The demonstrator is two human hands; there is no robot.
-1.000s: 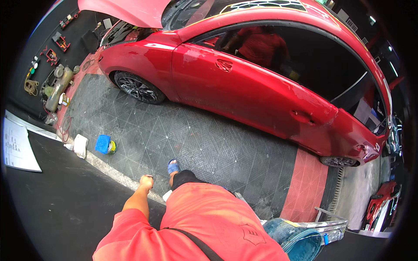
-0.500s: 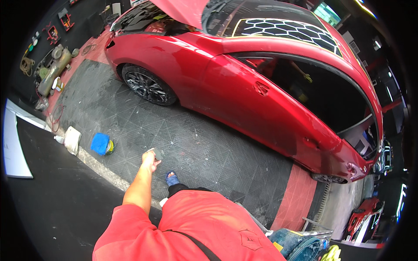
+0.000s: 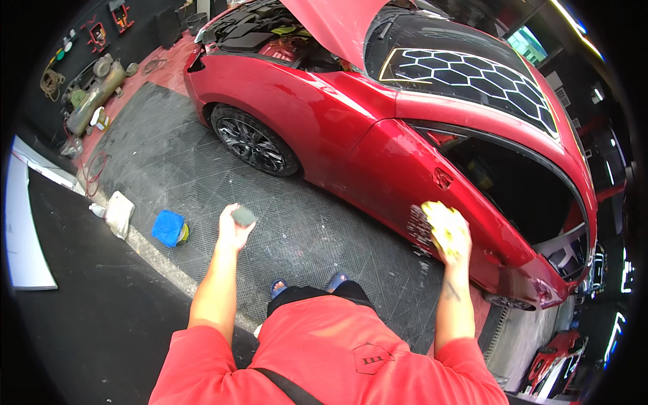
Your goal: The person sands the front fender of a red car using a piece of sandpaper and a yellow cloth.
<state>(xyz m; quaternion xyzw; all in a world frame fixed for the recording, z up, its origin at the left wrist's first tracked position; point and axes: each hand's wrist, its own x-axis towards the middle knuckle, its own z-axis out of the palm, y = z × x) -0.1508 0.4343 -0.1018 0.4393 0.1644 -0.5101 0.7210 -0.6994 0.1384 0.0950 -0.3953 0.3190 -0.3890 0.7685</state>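
Note:
My left hand (image 3: 233, 233), held out above the floor, is closed around a small grey-green block (image 3: 243, 216). To the right, my right hand (image 3: 457, 251) is closed on a pale yellow cloth (image 3: 445, 224), with the arm stretched toward the side of a red car (image 3: 364, 152). The cloth is over the car's door below its handle recess (image 3: 442, 178); whether it touches the paint I cannot tell. Whitish wet-looking streaks (image 3: 420, 223) mark the panel just left of the cloth. The fingers of my right hand are mostly hidden by the cloth.
Left of me stand a bucket (image 3: 183, 233) with a blue cloth (image 3: 168, 227) over it and a white bag (image 3: 120, 214). An air compressor (image 3: 98, 101) is by the far left wall. The car's hood (image 3: 324, 27) is raised. Dark grid tiles (image 3: 202, 182) cover the floor.
My right hand has come into view with the yellow cloth at the door. My left hand still holds the block. Whitish streaks now show on the door. The view has shifted.

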